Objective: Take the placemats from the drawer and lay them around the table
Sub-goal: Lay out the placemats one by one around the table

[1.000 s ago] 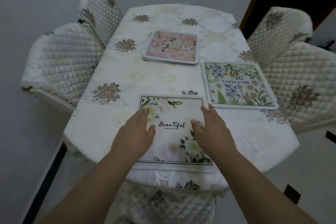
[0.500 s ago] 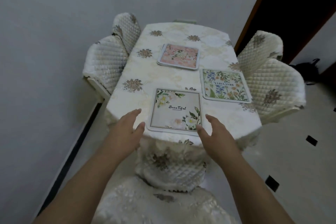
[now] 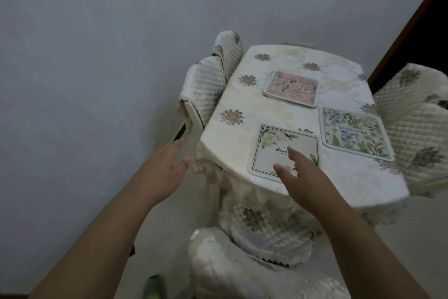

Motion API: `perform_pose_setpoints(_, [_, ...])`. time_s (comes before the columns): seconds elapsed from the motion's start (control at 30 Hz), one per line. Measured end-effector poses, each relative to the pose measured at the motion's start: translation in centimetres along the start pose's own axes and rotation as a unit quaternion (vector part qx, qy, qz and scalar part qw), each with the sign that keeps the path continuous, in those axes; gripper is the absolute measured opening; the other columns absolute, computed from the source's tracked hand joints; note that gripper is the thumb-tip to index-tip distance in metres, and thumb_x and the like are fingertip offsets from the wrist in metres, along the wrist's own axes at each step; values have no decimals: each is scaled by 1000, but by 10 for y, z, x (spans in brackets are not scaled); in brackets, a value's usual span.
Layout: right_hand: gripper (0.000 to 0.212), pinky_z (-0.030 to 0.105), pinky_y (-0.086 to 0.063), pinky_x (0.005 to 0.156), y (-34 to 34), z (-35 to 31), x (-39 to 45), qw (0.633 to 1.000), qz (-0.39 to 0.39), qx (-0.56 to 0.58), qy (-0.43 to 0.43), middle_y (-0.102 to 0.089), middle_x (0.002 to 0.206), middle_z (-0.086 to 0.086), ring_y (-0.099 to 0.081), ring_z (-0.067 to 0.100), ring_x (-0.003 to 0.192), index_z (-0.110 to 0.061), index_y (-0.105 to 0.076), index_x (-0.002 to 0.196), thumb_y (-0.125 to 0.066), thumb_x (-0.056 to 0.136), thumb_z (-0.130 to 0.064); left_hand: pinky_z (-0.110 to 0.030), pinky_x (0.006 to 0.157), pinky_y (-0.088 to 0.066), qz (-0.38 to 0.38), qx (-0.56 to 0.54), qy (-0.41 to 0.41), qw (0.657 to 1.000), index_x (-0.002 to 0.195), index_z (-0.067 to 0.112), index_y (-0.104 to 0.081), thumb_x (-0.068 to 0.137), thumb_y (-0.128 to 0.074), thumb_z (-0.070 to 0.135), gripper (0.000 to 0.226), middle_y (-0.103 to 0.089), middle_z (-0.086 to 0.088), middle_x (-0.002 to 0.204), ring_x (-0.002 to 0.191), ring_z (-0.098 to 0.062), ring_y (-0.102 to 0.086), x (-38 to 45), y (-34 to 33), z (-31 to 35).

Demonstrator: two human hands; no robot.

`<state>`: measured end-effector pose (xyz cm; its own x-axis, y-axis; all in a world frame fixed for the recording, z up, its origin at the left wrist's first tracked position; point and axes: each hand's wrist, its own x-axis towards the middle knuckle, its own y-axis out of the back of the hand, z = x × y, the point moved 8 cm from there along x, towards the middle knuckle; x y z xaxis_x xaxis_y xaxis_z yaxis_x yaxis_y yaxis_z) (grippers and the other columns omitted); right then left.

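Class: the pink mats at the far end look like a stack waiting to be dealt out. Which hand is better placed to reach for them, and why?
Probably the right hand: it hovers open over the near mat, on the table and in line with the pink mats. The left hand hangs off the table's left edge, farther away.

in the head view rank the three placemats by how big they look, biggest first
1. Green mat and white mat look about alike. The right hand hides part of the white one, so I won't rank them.
2. Pink mat looks smallest, but it lies farthest from the camera.
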<state>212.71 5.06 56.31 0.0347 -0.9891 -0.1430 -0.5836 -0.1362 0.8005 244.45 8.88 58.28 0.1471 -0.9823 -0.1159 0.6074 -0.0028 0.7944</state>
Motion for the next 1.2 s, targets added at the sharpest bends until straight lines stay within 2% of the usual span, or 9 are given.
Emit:
perform_pose_setpoints(0.13, [72,41,-40,110,-37,-48,25,999,1,-34,-10,-37,159,-5,-48,18,134,-30,-28,157,-48,95,-62,-32,118,-25,-18,20,-2,1000,160,24,-26,103,-46,44,63,-31,-1,164,148,-18,-32,37,22,-49])
perform_pose_setpoints(0.27, [71,41,-34,115,-84,-99,52,998,11,-57,-29,-36,160,-5,-36,17,144,-28,-30,156,-47,96,-61,-38,121,-27,-49,58,-27,997,160,24,-24,103,-43,47,64,-29,0,164,149,-20,-31,85,55,-100])
perform_pose_setpoints(0.43, [70,39,-32,115,-112,-158,82,993,68,-72,-60,-37,160,-5,-33,17,146,-26,-31,156,-46,97,-60,-40,120,-25,-61,121,-80,988,160,25,-22,104,-38,50,63,-22,2,167,152,-18,-23,150,98,-129])
perform_pose_setpoints(0.6, [69,37,-31,116,-113,-179,111,987,92,-93,-94,-33,161,-8,-29,14,147,-27,-27,158,-41,98,-60,-33,117,-25,-76,136,-153,976,158,21,-27,105,-39,45,60,-28,1,164,149,-17,-26,207,105,-109])
perform_pose_setpoints(0.73, [67,38,-32,115,-108,-159,141,981,116,-65,-142,-34,160,-7,-30,15,147,-27,-30,156,-42,98,-60,-37,118,-27,-107,134,-188,967,159,27,-24,103,-39,49,61,-23,5,166,152,-14,-22,261,82,-89])
perform_pose_setpoints(0.8, [66,40,-33,115,-111,-144,161,978,124,-38,-165,-36,159,-6,-33,16,146,-27,-33,155,-43,98,-59,-35,120,-23,-121,140,-209,960,159,27,-25,103,-39,48,61,-22,5,167,153,-14,-20,287,69,-77])
perform_pose_setpoints(1.0, [67,42,-31,118,-118,-114,261,971,135,29,-195,-36,160,-3,-32,17,147,-25,-33,156,-43,98,-58,-34,123,-16,-140,167,-242,946,160,28,-21,104,-39,46,62,-15,6,168,154,-11,-11,379,41,-39])
perform_pose_setpoints(1.2, [64,41,-30,119,-88,-103,348,965,147,57,-209,-36,160,-2,-32,18,147,-22,-33,155,-46,100,-53,-40,123,-20,-173,176,-270,931,160,30,-18,104,-37,48,61,-14,4,168,154,-15,-13,466,15,14])
